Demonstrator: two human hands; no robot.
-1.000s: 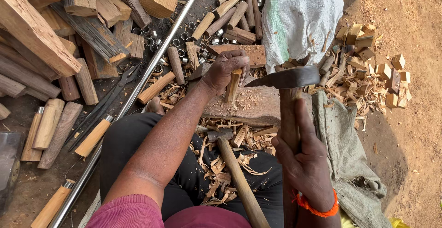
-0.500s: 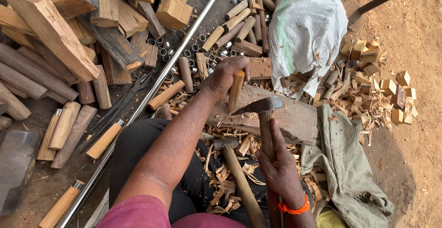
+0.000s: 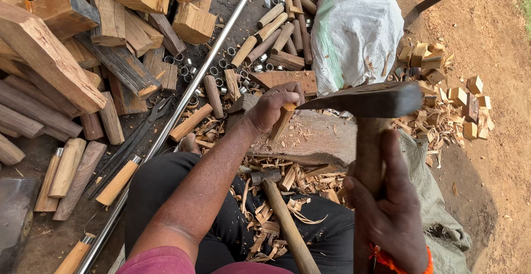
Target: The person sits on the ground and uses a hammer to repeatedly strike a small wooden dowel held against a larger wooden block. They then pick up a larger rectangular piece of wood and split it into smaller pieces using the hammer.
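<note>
My left hand (image 3: 272, 107) grips the top of a short wooden piece (image 3: 281, 123) and holds it tilted, its lower end on a flat wooden chopping block (image 3: 318, 140). My right hand (image 3: 390, 213) is closed round the wooden handle of an adze-like hatchet. Its dark metal blade (image 3: 369, 100) is raised close to the camera, right of the wooden piece, with the thin edge pointing at it. A hammer with a wooden handle (image 3: 285, 224) lies between my legs among wood shavings.
Split logs (image 3: 66, 58) and rough billets are stacked at the left. A long metal rod (image 3: 182, 110) runs diagonally. Shaped handles (image 3: 274, 36), metal rings (image 3: 224, 66), black tongs (image 3: 135, 135), a white sack (image 3: 354, 27) and small wood offcuts (image 3: 453, 97) surround the block.
The hatchet has risen from just beside the wooden piece to high up near the camera. My left hand keeps holding the piece on the block.
</note>
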